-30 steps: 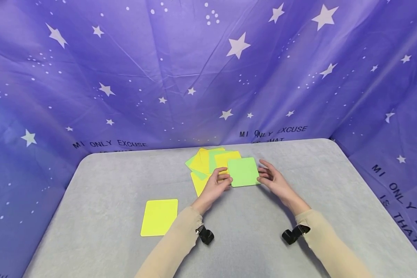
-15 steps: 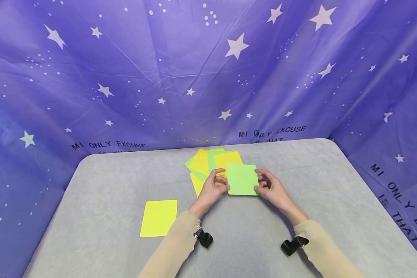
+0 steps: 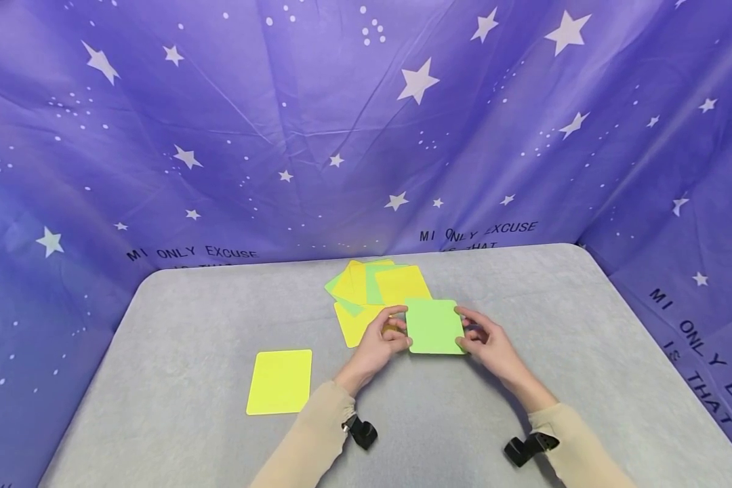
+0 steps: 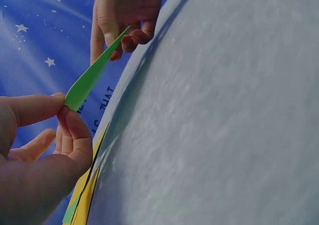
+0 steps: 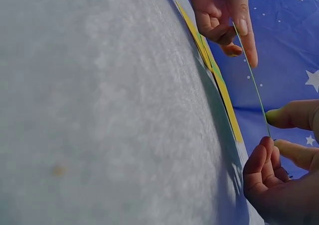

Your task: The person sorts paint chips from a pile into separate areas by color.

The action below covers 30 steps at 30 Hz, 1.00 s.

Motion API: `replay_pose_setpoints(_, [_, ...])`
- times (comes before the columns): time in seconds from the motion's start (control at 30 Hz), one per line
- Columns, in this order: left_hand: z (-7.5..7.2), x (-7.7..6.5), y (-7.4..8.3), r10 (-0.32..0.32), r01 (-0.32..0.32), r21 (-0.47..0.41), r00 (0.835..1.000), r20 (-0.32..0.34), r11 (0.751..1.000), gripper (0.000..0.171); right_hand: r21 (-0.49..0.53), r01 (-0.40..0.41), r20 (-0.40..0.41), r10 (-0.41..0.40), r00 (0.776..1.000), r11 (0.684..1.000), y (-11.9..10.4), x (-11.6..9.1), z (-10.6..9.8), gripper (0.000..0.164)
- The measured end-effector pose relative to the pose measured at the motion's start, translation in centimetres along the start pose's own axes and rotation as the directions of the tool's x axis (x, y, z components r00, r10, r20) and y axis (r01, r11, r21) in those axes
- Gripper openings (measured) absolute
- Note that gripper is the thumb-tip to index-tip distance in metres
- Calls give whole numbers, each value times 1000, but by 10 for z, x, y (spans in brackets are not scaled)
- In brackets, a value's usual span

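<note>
A square green card point(image 3: 436, 327) with rounded corners is lifted off the table between my two hands. My left hand point(image 3: 373, 351) pinches its left edge, thumb near the lower corner and index finger near the upper one. On the opposite edge, my right hand point(image 3: 494, 351) grips the card in the same way. The left wrist view shows the green card point(image 4: 92, 80) slightly bent, while the right wrist view has it edge-on as a thin line. Just behind the left hand lies a spread heap of overlapping yellow and green cards point(image 3: 399, 283).
A single yellow card point(image 3: 280, 381) lies flat to the left of the left forearm. Everything rests on a grey cloth-like tabletop point(image 3: 189, 325) with rounded far corners. A purple star-printed curtain point(image 3: 317, 122) hangs behind and at the sides.
Both hands have drawn the green card toward me and slightly right, off the heap's front edge. More of the yellow card beneath it now shows. The lone yellow card has stayed put.
</note>
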State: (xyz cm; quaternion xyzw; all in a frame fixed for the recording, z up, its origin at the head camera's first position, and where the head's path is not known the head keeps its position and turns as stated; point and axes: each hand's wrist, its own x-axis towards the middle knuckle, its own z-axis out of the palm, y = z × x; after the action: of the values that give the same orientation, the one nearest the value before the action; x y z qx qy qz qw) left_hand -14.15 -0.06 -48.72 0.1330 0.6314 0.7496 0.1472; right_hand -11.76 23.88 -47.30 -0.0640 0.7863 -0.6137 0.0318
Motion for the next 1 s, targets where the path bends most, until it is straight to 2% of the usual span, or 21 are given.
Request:
replay_pose_setpoints(0.2, [10,-7,-3,-41,41,-23,999,3,999,58,2,3,14,-3,1000,1000,3,-12,-6,56])
replay_pose_setpoints(0.37, [21,-10,-7,-48,48,-14,999,4,999,58,-10,5,17,-5,1000,1000,8,-22,-13,55])
replay_pose_setpoints(0.53, [31,-11,-11,-39,39,29,999,11,999,59,-14,12,28,-11,1000,1000,10,-29,-21,55])
replay_pose_setpoints(0.7, [41,-9,-14,-50,49,59,999,12,997,60,-84,7,31,-4,1000,996,15,-33,-31,54])
replay_pose_setpoints(0.83, [49,-5,-18,-33,32,100,999,6,994,61,-116,1,29,2,1000,993,17,-35,-38,53])
replay_pose_setpoints(1.0, [56,-2,-21,-19,19,180,1000,2,983,63,-163,32,71,-21,997,986,17,-35,-47,52])
